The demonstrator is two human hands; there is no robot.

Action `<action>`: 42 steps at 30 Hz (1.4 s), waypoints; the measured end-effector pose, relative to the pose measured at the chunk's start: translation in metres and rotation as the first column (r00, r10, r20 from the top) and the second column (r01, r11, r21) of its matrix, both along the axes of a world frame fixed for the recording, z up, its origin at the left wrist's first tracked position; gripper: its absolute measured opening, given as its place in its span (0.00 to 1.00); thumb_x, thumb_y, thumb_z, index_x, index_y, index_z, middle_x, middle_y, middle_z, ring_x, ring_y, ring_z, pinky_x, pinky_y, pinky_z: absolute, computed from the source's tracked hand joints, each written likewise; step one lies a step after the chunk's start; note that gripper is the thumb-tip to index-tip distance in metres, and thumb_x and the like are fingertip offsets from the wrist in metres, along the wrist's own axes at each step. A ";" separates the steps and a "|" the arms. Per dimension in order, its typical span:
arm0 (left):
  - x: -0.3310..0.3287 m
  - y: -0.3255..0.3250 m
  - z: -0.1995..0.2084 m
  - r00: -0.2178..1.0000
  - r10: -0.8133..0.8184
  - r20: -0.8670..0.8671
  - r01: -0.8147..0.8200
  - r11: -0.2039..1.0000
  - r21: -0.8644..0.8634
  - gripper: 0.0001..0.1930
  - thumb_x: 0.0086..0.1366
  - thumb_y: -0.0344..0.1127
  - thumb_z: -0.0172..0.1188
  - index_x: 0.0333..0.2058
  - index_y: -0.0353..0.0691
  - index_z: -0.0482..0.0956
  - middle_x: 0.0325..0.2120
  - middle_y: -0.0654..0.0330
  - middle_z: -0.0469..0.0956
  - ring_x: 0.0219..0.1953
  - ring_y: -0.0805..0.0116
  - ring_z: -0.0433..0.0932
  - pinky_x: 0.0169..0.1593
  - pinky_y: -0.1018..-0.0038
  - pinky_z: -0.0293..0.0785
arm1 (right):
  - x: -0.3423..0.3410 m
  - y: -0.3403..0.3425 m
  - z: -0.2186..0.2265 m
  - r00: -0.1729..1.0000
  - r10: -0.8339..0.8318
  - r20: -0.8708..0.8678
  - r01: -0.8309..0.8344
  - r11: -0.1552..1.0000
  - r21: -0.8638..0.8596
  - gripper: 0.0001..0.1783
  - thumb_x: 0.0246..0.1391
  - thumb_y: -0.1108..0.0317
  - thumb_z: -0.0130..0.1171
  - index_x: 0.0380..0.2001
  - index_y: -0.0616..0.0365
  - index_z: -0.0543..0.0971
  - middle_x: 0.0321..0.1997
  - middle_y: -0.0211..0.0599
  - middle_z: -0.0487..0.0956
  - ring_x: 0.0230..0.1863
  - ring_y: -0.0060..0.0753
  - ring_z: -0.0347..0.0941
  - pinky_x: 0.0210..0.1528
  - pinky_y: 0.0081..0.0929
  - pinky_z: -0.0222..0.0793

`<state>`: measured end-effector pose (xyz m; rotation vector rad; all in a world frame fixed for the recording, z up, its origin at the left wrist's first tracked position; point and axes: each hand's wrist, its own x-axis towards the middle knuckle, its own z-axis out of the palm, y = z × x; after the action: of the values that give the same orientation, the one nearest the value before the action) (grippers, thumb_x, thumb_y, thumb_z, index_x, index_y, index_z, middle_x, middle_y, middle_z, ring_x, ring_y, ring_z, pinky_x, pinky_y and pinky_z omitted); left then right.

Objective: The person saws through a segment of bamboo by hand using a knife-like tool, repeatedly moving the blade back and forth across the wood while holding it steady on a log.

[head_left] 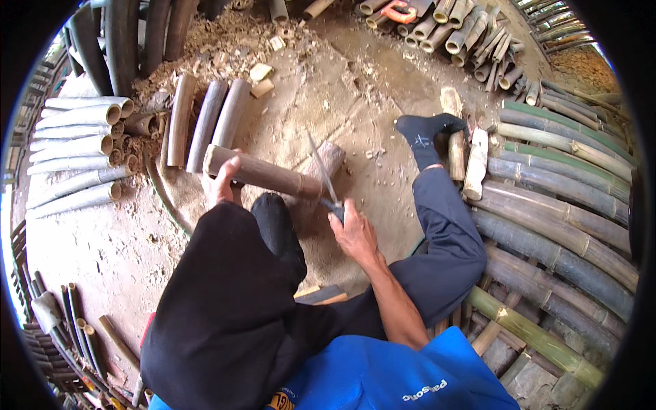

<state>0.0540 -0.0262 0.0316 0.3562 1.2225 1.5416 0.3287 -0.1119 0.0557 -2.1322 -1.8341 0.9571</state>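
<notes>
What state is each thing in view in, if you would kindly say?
Left hand: closed around the bamboo segment.
Right hand: gripping the knife by its handle.
Bamboo segment: cut short, held crosswise.
Knife: unsheathed, tip pointing away from the person.
Orange-handled saw: lying unheld.
Wood chips: scattered.
Black socks: worn.

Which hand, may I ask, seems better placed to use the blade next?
Probably the right hand: it grips the bladed tool near one end of the bamboo piece, while the left hand holds the other end.
</notes>
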 end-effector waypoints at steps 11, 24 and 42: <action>0.026 0.004 -0.004 0.917 0.195 -0.348 -0.186 0.981 0.060 0.33 0.48 0.29 0.81 0.54 0.35 0.79 0.43 0.55 0.82 0.42 0.66 0.81 0.53 0.67 0.76 | -0.009 -0.001 -0.009 0.998 -0.049 -0.035 0.050 0.999 0.016 0.17 0.65 0.58 0.58 0.44 0.59 0.67 0.32 0.62 0.81 0.36 0.72 0.79 0.37 0.62 0.72; 0.047 0.004 0.041 0.883 0.066 -0.466 -0.055 0.998 0.036 0.28 0.48 0.30 0.81 0.48 0.37 0.79 0.38 0.60 0.81 0.40 0.69 0.79 0.49 0.70 0.77 | -0.007 -0.005 -0.014 0.995 -0.089 -0.045 0.089 0.996 -0.020 0.22 0.65 0.54 0.58 0.47 0.61 0.67 0.33 0.62 0.81 0.38 0.70 0.79 0.39 0.57 0.72; 0.027 -0.030 0.076 0.814 -0.218 -0.539 0.326 0.939 0.113 0.33 0.44 0.25 0.77 0.51 0.42 0.73 0.46 0.62 0.76 0.49 0.69 0.76 0.56 0.70 0.73 | -0.002 -0.006 0.078 0.940 -0.006 -0.342 0.074 0.980 0.187 0.23 0.67 0.59 0.58 0.57 0.62 0.67 0.34 0.58 0.82 0.37 0.65 0.81 0.36 0.51 0.74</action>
<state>0.0814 -0.0564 0.1072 1.0992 1.3493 1.3543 0.3265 -0.1179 0.1337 -1.7535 -1.6334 1.0126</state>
